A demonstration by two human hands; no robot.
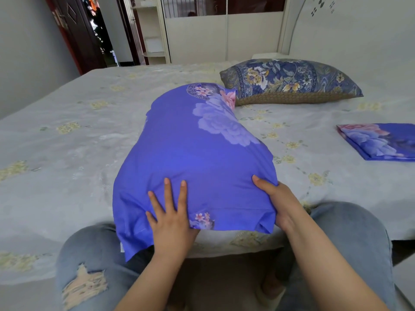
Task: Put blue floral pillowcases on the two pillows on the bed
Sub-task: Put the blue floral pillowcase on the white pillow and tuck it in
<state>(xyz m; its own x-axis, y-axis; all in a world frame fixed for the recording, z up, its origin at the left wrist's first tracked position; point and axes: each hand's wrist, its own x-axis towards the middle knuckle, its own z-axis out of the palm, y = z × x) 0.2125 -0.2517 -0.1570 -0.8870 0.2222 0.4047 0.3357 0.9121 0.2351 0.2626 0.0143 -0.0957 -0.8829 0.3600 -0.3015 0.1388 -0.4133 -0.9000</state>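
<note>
A pillow inside a blue floral pillowcase [193, 153] lies lengthwise on the bed, its open end towards me. My left hand [171, 217] rests flat on the near end with fingers spread. My right hand [277, 204] grips the near right corner of the case. A second pillow [289, 80] in a dark blue and gold patterned cover lies at the far right near the headboard. A folded blue floral pillowcase [379, 141] lies flat at the right edge of the bed.
The bed [78, 131] has a pale grey sheet with yellow flowers. My knees in ripped jeans [89, 261] press against its near edge. A white headboard [350, 30], a wardrobe [220, 34] and a dark open door [74, 30] stand behind.
</note>
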